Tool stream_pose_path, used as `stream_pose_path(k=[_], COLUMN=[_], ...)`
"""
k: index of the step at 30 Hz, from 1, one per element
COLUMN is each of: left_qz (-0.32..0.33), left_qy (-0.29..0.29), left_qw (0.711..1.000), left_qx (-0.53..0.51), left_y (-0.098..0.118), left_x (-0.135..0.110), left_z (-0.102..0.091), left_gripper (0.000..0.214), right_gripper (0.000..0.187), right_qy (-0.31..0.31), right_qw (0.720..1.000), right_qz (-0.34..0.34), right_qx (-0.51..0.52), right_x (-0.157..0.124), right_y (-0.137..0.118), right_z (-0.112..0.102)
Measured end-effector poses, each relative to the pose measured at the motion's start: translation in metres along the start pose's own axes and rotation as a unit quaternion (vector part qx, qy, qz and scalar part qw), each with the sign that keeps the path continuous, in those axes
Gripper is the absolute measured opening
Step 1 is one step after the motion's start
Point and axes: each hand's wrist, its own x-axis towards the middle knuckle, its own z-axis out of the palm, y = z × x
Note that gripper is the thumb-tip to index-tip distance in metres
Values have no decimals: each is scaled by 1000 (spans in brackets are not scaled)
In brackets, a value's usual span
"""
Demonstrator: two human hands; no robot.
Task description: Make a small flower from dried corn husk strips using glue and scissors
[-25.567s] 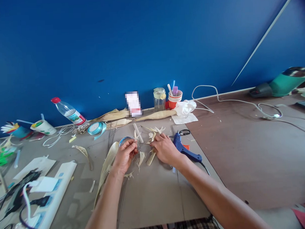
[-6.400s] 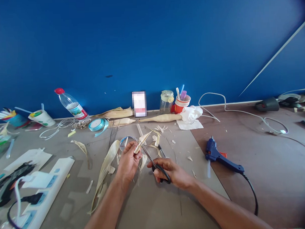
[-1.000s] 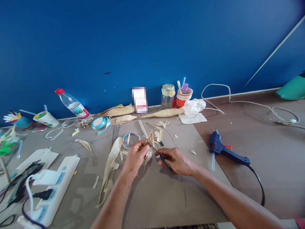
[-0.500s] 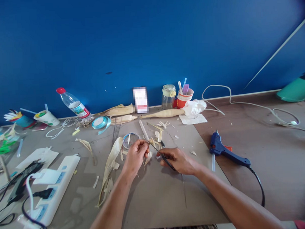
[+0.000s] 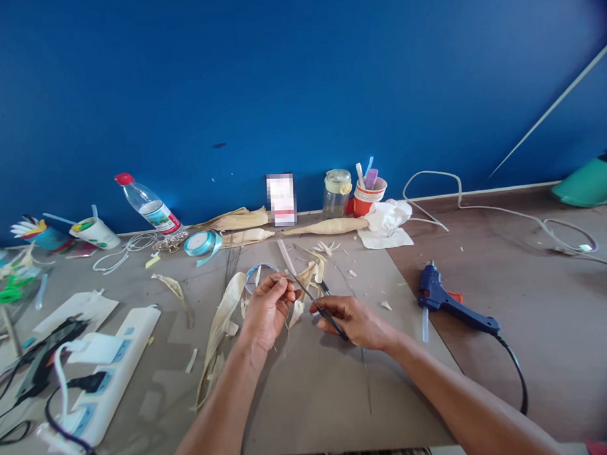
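Evidently a Scissors Job Among Dry Husks

A blue wall (image 5: 298, 81) stands behind a table (image 5: 309, 403) whose near surface is partly grey and partly brown. On the left of the table a white power strip (image 5: 118, 373) lies aslant with plugs in it. To its right stretches a long dry husk (image 5: 223, 316), beside the left forearm. A blue glue gun (image 5: 438, 292) lies well to the right of the hands, its cord trailing toward the near edge. By the wall, a red-capped bottle (image 5: 156, 209) leans, and a lidded jar (image 5: 336, 200) stands upright just beside stacked paper cups (image 5: 367, 202).

The right hand (image 5: 355, 322) grips a pair of scissors (image 5: 332, 321) by its black handles, blades angled up toward the other hand. The left hand (image 5: 267, 310) has its thumb and fingers pinched together near the blade tips; whether it holds anything is too small to tell. A husk piece (image 5: 308, 276) shows just beyond the blades, contact unclear. Smallest of all, a pale scrap (image 5: 386, 305) lies between the right hand and the glue gun.
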Motion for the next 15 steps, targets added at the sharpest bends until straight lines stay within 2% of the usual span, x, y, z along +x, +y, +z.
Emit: stream_pose_path(k=[4,7,10,12,15], left_qz=[19,35,52,67,82], left_qy=[34,63,69,71,84], left_qw=[999,995,986,979,969], left_qx=[16,75,146,179,218], left_y=[2,4,4,2,-1], left_x=[-1,-3,-4,-3,-2], left_z=[3,5,6,5,4], left_gripper=[19,21,20,19,18], right_gripper=[44,49,50,52,58], right_qy=[12,23,7,-28,-99], right_qw=[999,998,992,975,920], right_qz=[9,10,-4,3,59], right_qx=[37,66,127,218,374], right_x=[-2,-5,-6,-5,-2], right_y=[-4,-8,-6,-2,4], right_z=[1,-2,-4,-4,-7])
